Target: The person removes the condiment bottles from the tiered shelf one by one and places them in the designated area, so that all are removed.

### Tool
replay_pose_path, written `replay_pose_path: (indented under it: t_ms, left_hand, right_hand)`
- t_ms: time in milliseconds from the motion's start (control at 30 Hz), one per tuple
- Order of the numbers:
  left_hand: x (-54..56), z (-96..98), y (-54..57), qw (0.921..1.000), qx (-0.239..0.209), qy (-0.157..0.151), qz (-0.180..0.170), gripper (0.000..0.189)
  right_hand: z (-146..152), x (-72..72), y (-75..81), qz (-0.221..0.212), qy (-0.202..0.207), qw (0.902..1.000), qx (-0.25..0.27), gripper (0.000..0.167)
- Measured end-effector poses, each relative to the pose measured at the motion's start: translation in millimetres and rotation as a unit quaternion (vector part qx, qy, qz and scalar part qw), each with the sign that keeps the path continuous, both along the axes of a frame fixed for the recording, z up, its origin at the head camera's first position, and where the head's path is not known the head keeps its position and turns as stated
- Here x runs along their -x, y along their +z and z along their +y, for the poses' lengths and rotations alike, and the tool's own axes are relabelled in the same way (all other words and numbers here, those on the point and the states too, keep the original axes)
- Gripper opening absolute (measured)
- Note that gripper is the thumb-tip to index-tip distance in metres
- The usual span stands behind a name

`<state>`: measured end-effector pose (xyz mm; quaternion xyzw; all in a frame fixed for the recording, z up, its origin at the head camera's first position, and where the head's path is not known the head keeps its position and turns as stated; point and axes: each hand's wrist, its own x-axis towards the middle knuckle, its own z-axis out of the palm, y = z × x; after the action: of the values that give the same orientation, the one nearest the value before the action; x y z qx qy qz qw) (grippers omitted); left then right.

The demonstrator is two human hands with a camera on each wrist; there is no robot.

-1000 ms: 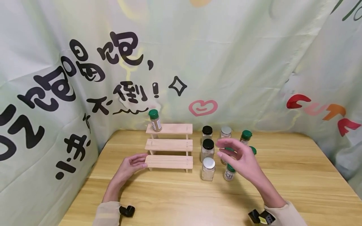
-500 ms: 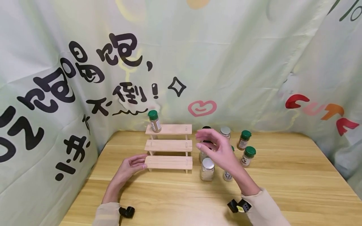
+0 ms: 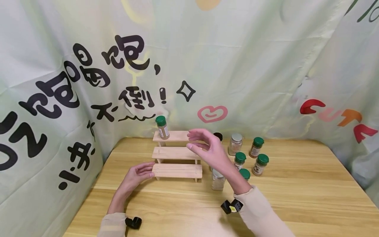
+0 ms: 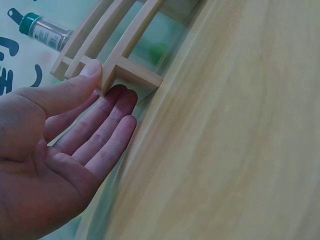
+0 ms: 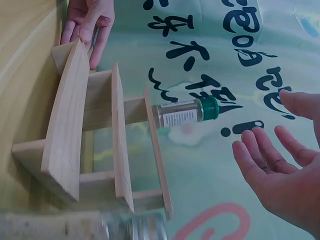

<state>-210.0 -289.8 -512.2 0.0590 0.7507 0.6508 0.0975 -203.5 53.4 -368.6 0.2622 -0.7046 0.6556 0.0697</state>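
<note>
A three-step wooden spice rack (image 3: pixel 177 170) stands on the table. My left hand (image 3: pixel 138 172) holds the left end of its lowest step; the thumb lies on the board's end and the fingers reach beneath it in the left wrist view. On the left of the top step stands a green-lidded spice jar (image 3: pixel 163 129). My right hand (image 3: pixel 211 149) hovers over the rack's right end, fingers gently bent and apart, holding nothing. The right wrist view shows that same right hand (image 5: pixel 280 175) away from the jar.
Right of the rack stand a silver-lidded jar (image 3: pixel 218 183), a second silver-lidded jar (image 3: pixel 235 146), several green-lidded jars (image 3: pixel 260 165) and a black-lidded jar (image 3: pixel 218 136), mostly hidden by my right hand. A printed curtain (image 3: pixel 251 72) hangs behind the table (image 3: pixel 311 184).
My right hand has moved left, from above the jars to the rack's right end, with nothing in it. My left hand and the jar on the top step have stayed put.
</note>
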Motion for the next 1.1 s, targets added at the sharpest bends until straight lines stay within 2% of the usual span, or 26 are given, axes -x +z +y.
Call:
replay_pose_path:
  t_ms: [400,700,1100]
  left_hand:
    - [-2.3,-0.9,-0.4,1.0,0.001,0.008,-0.004,0.059]
    - [-2.5,-1.1,0.5,0.9999,-0.005,0.008,-0.005,0.06]
    - [-1.5,0.7,0.6,0.9999,0.0,0.009,-0.005,0.059]
  right_hand:
    - [-31,19.2,4.6,-0.017,0.009,0.9996,0.021,0.04]
    - [-52,31.8,12.6,-0.028,0.006,0.9995,0.012,0.043]
    - [-67,54.3,10.0,-0.045,-0.018,0.9988,-0.014,0.044]
